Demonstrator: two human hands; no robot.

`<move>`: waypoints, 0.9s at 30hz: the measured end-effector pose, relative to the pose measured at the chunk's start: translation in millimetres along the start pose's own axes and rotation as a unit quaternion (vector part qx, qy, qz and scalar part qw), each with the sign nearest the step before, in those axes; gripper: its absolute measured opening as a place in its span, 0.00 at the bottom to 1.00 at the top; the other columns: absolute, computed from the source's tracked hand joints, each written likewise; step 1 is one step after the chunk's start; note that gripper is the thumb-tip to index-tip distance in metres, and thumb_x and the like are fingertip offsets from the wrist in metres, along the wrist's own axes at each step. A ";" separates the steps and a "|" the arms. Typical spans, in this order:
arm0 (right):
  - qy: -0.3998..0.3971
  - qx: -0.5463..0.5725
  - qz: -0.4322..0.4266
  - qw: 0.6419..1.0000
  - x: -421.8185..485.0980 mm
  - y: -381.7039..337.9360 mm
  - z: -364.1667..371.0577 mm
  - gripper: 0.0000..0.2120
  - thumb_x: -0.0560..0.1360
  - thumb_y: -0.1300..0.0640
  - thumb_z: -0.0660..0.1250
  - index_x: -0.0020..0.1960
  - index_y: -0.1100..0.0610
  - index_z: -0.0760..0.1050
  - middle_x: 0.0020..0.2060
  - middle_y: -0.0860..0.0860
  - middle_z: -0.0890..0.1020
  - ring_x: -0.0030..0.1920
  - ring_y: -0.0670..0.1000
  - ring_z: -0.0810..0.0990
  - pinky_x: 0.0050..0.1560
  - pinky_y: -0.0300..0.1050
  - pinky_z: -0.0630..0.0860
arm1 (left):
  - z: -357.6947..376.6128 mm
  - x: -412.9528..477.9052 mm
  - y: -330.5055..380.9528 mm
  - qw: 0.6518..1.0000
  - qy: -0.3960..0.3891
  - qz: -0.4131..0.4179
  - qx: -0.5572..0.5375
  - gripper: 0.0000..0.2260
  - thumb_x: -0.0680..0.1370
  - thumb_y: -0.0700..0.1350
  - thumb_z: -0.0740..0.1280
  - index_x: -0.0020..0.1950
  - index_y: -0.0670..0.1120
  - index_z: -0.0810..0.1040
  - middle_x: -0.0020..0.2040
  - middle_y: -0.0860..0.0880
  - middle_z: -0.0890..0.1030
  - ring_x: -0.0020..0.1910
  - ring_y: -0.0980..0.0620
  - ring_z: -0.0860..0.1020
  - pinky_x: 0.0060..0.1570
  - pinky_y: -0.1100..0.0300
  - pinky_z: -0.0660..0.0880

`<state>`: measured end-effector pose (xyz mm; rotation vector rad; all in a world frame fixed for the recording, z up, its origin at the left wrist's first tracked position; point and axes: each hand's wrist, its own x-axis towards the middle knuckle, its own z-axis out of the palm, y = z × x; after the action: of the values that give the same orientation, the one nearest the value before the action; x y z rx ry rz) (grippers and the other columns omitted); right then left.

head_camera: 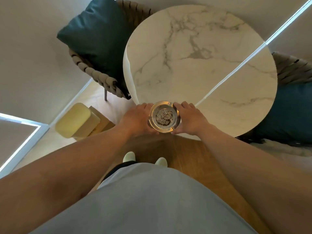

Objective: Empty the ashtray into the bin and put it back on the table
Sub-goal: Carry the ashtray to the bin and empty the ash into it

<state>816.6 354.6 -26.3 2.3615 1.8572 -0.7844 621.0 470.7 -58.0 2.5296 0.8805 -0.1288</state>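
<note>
A round glass ashtray [163, 116] with a heap of grey ash in its middle is at the near edge of the round white marble table [202, 65]. My left hand [137, 119] cups its left side and my right hand [190, 119] cups its right side, fingers curled around the rim. Whether the ashtray rests on the table or is lifted just off it, I cannot tell. A pale yellow bin [76, 119] with a closed lid stands on the floor to the left, below the table's edge.
A woven rope chair [99, 76] with a dark teal cushion [96, 36] stands at the table's left. Another chair with a teal cushion [290, 114] is at the right. Wooden floor and my feet [145, 158] lie below. A bright strip of light crosses the table.
</note>
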 end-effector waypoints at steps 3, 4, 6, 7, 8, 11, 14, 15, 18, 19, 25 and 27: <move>-0.007 -0.014 -0.016 1.000 7.2 -19.7 5.5 0.52 0.57 0.38 0.80 0.73 0.51 0.59 0.63 0.54 0.71 0.62 0.58 0.70 0.60 0.56 0.74 | -1.9 -17.4 -16.3 1.000 0.003 -0.017 -0.015 0.43 0.59 0.71 0.71 0.68 0.55 0.62 0.60 0.52 0.76 0.55 0.50 0.75 0.49 0.56 0.69; -0.008 -0.019 -0.021 1.000 10.0 -27.6 7.1 0.52 0.57 0.38 0.80 0.73 0.51 0.59 0.63 0.54 0.71 0.62 0.58 0.70 0.60 0.56 0.74 | -2.5 -24.0 -22.7 1.000 0.003 -0.022 -0.020 0.43 0.59 0.71 0.71 0.68 0.55 0.62 0.60 0.52 0.76 0.56 0.50 0.75 0.49 0.57 0.68; -0.013 -0.027 -0.030 0.999 15.5 -43.4 10.0 0.52 0.57 0.38 0.80 0.73 0.51 0.58 0.63 0.54 0.71 0.63 0.58 0.70 0.60 0.56 0.74 | -4.1 -36.8 -35.4 0.999 0.006 -0.033 -0.023 0.44 0.59 0.72 0.71 0.68 0.54 0.61 0.62 0.52 0.75 0.57 0.50 0.74 0.50 0.56 0.67; -0.015 -0.030 -0.036 0.999 18.2 -52.9 11.3 0.53 0.57 0.38 0.80 0.73 0.51 0.58 0.63 0.54 0.71 0.63 0.58 0.70 0.60 0.56 0.74 | -5.4 -43.7 -42.6 0.999 0.009 -0.039 -0.022 0.44 0.59 0.72 0.71 0.69 0.54 0.61 0.62 0.52 0.75 0.58 0.49 0.74 0.50 0.55 0.67; -0.017 -0.034 -0.045 0.998 21.6 -64.3 13.1 0.52 0.57 0.38 0.80 0.73 0.51 0.58 0.63 0.54 0.71 0.63 0.58 0.70 0.60 0.56 0.73 | -7.4 -51.9 -51.5 0.999 0.013 -0.045 -0.021 0.45 0.59 0.72 0.72 0.69 0.54 0.61 0.62 0.52 0.75 0.58 0.49 0.74 0.51 0.54 0.67; -0.025 -0.044 -0.068 0.996 30.9 -99.2 19.2 0.52 0.58 0.38 0.79 0.74 0.51 0.58 0.64 0.54 0.71 0.63 0.58 0.70 0.60 0.56 0.73 | -13.6 -76.4 -78.0 0.998 0.026 -0.061 -0.019 0.46 0.59 0.71 0.73 0.68 0.53 0.61 0.61 0.51 0.76 0.57 0.48 0.74 0.52 0.52 0.70; -0.028 -0.058 -0.086 0.994 40.2 -134.4 25.2 0.53 0.59 0.37 0.79 0.75 0.52 0.56 0.65 0.54 0.70 0.64 0.58 0.69 0.62 0.56 0.73 | -19.9 -101.3 -104.7 0.996 0.040 -0.083 -0.010 0.47 0.58 0.71 0.73 0.69 0.51 0.62 0.60 0.50 0.76 0.55 0.49 0.74 0.52 0.52 0.72; -0.028 -0.062 -0.092 0.993 43.6 -145.6 27.9 0.54 0.60 0.37 0.79 0.76 0.53 0.56 0.66 0.54 0.69 0.65 0.58 0.69 0.62 0.56 0.73 | -21.5 -109.4 -113.4 0.995 0.042 -0.091 -0.010 0.47 0.58 0.71 0.72 0.69 0.51 0.62 0.60 0.50 0.76 0.55 0.49 0.74 0.51 0.52 0.73; -0.027 -0.071 -0.107 0.991 53.3 -176.7 36.5 0.54 0.60 0.37 0.79 0.76 0.52 0.55 0.68 0.54 0.69 0.66 0.57 0.68 0.63 0.55 0.72 | -25.1 -132.7 -137.8 0.992 0.049 -0.113 -0.019 0.47 0.58 0.72 0.72 0.70 0.51 0.62 0.59 0.50 0.76 0.54 0.51 0.74 0.49 0.54 0.73; -0.027 -0.072 -0.113 0.991 56.8 -186.4 39.1 0.54 0.59 0.37 0.79 0.75 0.52 0.56 0.67 0.53 0.69 0.66 0.57 0.68 0.63 0.55 0.72 | -26.5 -139.5 -145.3 0.991 0.053 -0.120 -0.019 0.48 0.58 0.72 0.72 0.70 0.51 0.62 0.59 0.50 0.76 0.54 0.50 0.75 0.49 0.55 0.73; -0.026 -0.075 -0.157 0.984 75.7 -241.3 51.1 0.51 0.58 0.38 0.80 0.72 0.50 0.59 0.65 0.51 0.71 0.65 0.56 0.68 0.62 0.55 0.73 | -35.1 -179.7 -186.5 0.984 0.064 -0.162 -0.022 0.48 0.56 0.74 0.70 0.69 0.50 0.63 0.59 0.50 0.76 0.55 0.49 0.76 0.52 0.49 0.76; -0.030 -0.078 -0.177 0.981 82.3 -257.5 53.9 0.50 0.59 0.38 0.80 0.72 0.50 0.59 0.65 0.52 0.71 0.65 0.56 0.69 0.63 0.56 0.73 | -37.2 -192.0 -197.4 0.981 0.071 -0.177 -0.026 0.49 0.56 0.74 0.70 0.69 0.50 0.63 0.59 0.49 0.76 0.54 0.48 0.76 0.52 0.48 0.76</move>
<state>573.4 484.0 -36.0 1.9206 2.2541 -0.6915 346.7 515.2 -57.2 2.3335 1.3696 -0.0348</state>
